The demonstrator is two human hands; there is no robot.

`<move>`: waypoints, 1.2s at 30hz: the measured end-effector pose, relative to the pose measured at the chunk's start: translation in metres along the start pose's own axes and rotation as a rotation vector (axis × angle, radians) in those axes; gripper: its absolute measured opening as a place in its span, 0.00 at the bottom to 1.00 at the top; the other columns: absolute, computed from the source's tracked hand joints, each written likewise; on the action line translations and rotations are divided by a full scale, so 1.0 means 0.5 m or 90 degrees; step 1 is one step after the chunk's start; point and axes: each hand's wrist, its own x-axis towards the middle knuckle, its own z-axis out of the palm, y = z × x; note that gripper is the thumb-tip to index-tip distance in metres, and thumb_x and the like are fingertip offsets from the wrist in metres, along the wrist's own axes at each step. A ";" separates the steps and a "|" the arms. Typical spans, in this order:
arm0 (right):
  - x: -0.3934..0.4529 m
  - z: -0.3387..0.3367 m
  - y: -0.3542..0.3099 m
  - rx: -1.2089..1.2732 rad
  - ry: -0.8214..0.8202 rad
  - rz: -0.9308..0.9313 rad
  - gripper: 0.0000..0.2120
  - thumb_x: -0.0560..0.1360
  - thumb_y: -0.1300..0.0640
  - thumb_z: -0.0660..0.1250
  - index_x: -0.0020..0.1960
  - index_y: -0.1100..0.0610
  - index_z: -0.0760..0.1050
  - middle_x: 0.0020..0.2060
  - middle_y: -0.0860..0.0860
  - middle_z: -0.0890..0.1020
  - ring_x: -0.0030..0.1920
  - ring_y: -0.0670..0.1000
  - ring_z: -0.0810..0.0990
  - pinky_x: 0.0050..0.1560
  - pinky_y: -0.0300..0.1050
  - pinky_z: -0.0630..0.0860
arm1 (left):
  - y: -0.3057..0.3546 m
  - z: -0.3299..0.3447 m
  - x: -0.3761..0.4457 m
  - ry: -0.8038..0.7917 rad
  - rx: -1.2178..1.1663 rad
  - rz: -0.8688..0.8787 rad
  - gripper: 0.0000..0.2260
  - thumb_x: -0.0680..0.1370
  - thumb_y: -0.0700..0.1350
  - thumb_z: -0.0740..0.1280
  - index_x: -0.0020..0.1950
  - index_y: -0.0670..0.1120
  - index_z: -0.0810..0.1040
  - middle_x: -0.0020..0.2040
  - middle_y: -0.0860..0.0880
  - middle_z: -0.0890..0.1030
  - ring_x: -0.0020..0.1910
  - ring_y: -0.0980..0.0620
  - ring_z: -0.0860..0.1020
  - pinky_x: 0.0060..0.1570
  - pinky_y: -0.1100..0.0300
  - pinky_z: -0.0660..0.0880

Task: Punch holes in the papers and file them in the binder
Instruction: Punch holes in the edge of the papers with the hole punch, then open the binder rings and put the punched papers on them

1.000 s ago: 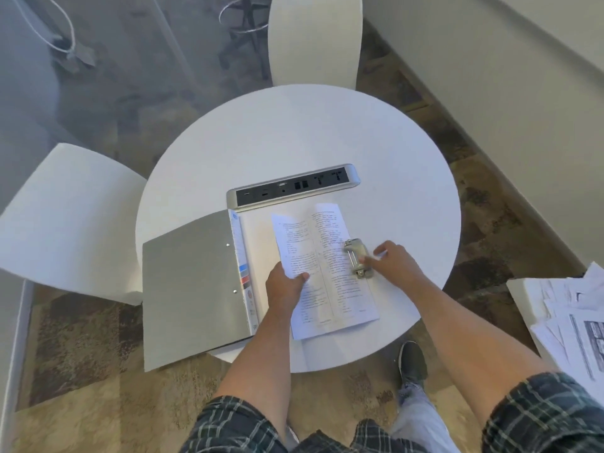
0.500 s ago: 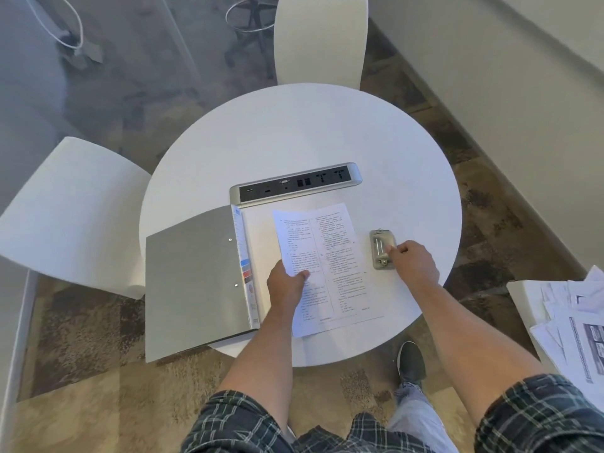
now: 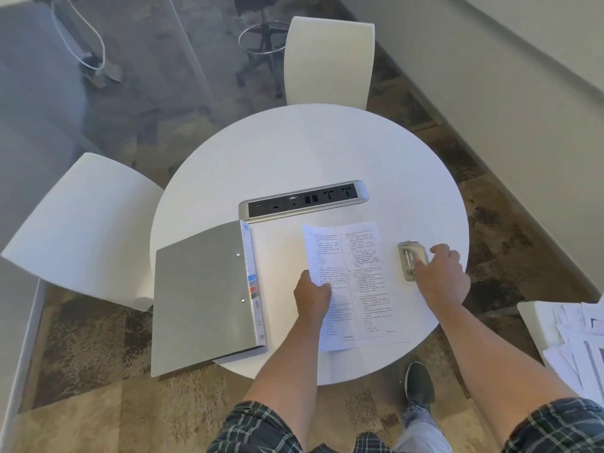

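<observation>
While left hand (image 3: 312, 294) pinches paper (image 3: 354, 282), right hand (image 3: 439, 273) grips punch (image 3: 410, 259).

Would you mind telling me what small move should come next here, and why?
Probably let go of the hole punch and lift the paper toward the open binder. The right hand has it parked clear of the sheet, and the left hand already pinches the sheet's left edge.

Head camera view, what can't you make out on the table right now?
- Printed text on the paper: too small to read.
- Paper's lower left part: covered by the left hand.
- Hole punch: near end hidden under the right hand.
- Binder rings: not visible.
- Loose sheets: cut off at the right edge.
</observation>
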 end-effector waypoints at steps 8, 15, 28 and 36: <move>-0.120 0.055 -0.059 0.086 -0.043 -0.310 0.09 0.79 0.56 0.69 0.59 0.55 0.78 0.56 0.53 0.80 0.46 0.56 0.83 0.42 0.52 0.81 | 0.011 -0.044 -0.010 0.076 0.041 0.100 0.21 0.75 0.46 0.77 0.65 0.47 0.74 0.55 0.49 0.78 0.52 0.50 0.78 0.51 0.60 0.76; -0.239 0.134 -0.210 0.208 -0.293 -0.359 0.15 0.78 0.46 0.70 0.64 0.47 0.76 0.50 0.41 0.77 0.42 0.42 0.77 0.46 0.42 0.73 | -0.079 -0.236 -0.048 0.267 0.249 0.335 0.17 0.73 0.46 0.77 0.61 0.46 0.80 0.60 0.47 0.79 0.60 0.45 0.78 0.60 0.53 0.76; -0.370 0.183 -0.335 -0.190 -0.411 -0.895 0.27 0.85 0.41 0.55 0.82 0.47 0.61 0.84 0.49 0.53 0.83 0.52 0.53 0.79 0.55 0.60 | -0.248 -0.438 -0.096 0.428 -0.471 -0.425 0.43 0.73 0.52 0.79 0.80 0.42 0.58 0.76 0.38 0.66 0.72 0.34 0.69 0.69 0.41 0.71; -0.361 0.161 -0.340 -0.104 -0.467 -0.784 0.27 0.83 0.39 0.59 0.80 0.46 0.65 0.82 0.44 0.59 0.80 0.49 0.62 0.77 0.51 0.60 | -0.250 -0.467 -0.100 0.480 -0.676 -0.269 0.21 0.74 0.42 0.78 0.65 0.41 0.79 0.61 0.43 0.82 0.55 0.44 0.82 0.57 0.48 0.80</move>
